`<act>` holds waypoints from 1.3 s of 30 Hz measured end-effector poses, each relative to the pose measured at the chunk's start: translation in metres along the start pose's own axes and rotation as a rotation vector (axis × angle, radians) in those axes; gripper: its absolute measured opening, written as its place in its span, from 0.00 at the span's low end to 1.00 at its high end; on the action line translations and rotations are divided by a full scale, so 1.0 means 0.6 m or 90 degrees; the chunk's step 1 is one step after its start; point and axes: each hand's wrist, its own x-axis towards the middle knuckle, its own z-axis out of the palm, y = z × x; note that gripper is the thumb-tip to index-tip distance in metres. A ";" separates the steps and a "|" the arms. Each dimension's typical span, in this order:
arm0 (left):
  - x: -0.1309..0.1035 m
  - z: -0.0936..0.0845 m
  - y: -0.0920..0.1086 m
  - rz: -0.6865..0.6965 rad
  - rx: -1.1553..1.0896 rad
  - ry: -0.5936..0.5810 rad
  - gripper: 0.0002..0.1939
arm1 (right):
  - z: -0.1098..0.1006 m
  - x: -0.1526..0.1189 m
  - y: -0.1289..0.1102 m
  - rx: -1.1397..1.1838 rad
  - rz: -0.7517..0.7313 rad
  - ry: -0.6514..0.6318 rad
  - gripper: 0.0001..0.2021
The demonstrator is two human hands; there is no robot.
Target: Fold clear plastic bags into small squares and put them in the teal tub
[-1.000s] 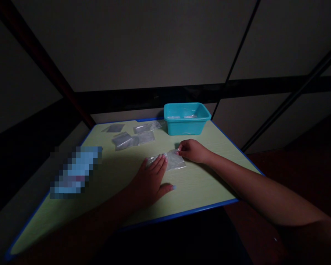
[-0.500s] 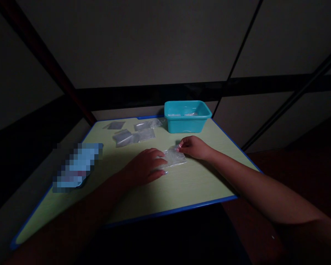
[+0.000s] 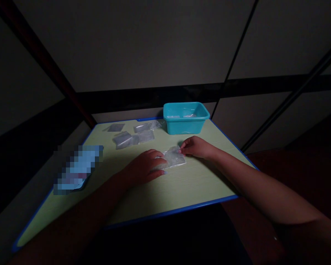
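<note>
A clear plastic bag (image 3: 174, 158) lies flat near the middle of the table, between my hands. Resting on its left end is my left hand (image 3: 145, 166), fingers spread apart and palm down. At the bag's upper right corner, my right hand (image 3: 195, 146) has thumb and fingertips pinched together on the edge of the plastic. Whether anything lies inside the bag is too dim to tell.
A turquoise bin (image 3: 185, 126) stands at the back right with clear plastic pieces inside. Several clear bags (image 3: 123, 140) lie at the back left. A blurred blue item (image 3: 81, 167) lies at the left edge of the blue-rimmed table (image 3: 165, 197).
My right fingertips have shifted very slightly at the bag's corner. My left hand stays in place on the bag. The view has tilted a little.
</note>
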 end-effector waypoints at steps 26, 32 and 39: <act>0.001 0.005 0.007 0.002 0.026 0.006 0.21 | 0.009 0.004 -0.001 0.010 0.008 0.060 0.06; 0.004 0.004 0.010 0.015 -0.006 -0.006 0.19 | 0.008 0.007 0.003 0.000 0.004 0.047 0.05; 0.006 0.001 0.012 0.023 -0.017 -0.007 0.20 | 0.006 0.003 0.002 -0.012 -0.005 0.016 0.08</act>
